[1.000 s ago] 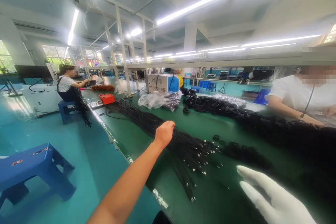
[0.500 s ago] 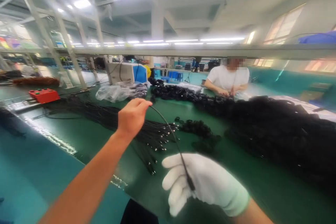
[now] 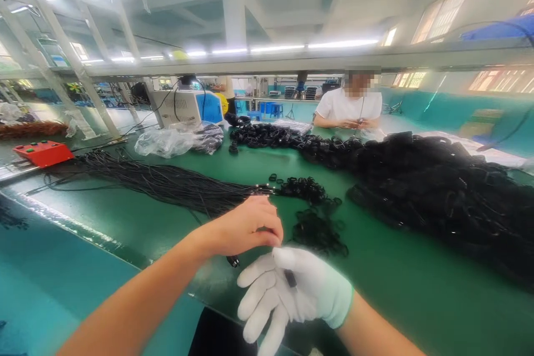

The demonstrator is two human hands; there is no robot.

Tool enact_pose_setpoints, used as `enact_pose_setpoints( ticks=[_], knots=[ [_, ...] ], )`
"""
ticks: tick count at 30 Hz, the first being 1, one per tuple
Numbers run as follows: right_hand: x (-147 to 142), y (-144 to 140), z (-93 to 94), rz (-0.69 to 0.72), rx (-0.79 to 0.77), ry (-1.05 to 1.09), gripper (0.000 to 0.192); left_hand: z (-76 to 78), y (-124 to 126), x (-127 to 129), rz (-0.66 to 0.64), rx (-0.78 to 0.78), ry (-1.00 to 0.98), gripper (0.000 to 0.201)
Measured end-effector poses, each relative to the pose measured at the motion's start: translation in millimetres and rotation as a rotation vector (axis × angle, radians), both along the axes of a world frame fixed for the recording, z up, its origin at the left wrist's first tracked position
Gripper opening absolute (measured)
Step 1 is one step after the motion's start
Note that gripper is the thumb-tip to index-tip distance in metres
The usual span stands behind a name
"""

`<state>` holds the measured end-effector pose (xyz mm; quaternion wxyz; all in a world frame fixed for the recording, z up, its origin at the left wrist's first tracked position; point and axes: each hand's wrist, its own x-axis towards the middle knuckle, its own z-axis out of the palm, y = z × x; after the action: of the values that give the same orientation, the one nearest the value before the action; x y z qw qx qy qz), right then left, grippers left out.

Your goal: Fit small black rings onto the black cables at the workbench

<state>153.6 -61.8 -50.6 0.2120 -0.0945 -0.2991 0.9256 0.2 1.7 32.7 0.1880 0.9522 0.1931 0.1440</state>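
Observation:
My bare left hand [image 3: 254,225] has thumb and fingertips pinched together, right at the thumb tip of my right hand. Its fingertips close on the thin black cable, mostly hidden here. On my right hand [image 3: 287,289] is a white glove; the palm faces up and the fingers are spread. The cable's black plug end [image 3: 290,278] lies in that palm, held under the thumb. Behind my left hand, a long bundle of black cables [image 3: 167,181] stretches across the green table [image 3: 125,217], metal tips toward the right. Small black rings [image 3: 306,189] lie beyond those tips.
A large heap of black coiled cables [image 3: 417,189] covers the right side. Toward the back are clear plastic bags [image 3: 167,142], a white and blue machine [image 3: 187,108] and a red button box [image 3: 44,154]. Across the table sits a person in a white shirt [image 3: 348,108].
My left hand has come down and right, from the cable's far stretch to my right thumb. The cable no longer spans between the hands. My right thumb now lies over the plug end; the view has shifted.

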Motion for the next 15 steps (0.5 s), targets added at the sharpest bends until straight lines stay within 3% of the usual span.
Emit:
enact_pose_setpoints(
  ticks=[4, 7, 9, 11, 12, 15],
  knots=[
    [3.3, -0.8, -2.7, -0.026, 0.047, -0.028, 0.036, -6.4, 10.9, 10.4, 0.015, 0.010, -0.008, 0.021],
    [18.7, -0.8, 7.1, -0.149, 0.117, 0.040, 0.039, -29.5, 18.3, 13.0, 0.077, -0.115, -0.091, 0.025],
    [36.0, 1.6, 19.8, -0.339, 0.182, 0.124, 0.039, -51.5, 17.6, 11.1, 0.242, -0.142, -0.147, 0.030],
    [54.2, 6.0, 33.6, -0.528, 0.207, 0.205, 0.026, -74.3, 8.7, 7.5, 0.426, -0.011, -0.091, 0.031],
    [62.1, 8.6, 39.6, -0.598, 0.205, 0.229, 0.020, -84.8, 1.1, 5.6, 0.459, 0.081, -0.041, 0.028],
    [75.3, 16.6, 49.7, -0.702, 0.208, 0.203, 0.012, -107.0, -30.6, 1.0, 0.407, 0.345, 0.019, 0.021]
  ],
)
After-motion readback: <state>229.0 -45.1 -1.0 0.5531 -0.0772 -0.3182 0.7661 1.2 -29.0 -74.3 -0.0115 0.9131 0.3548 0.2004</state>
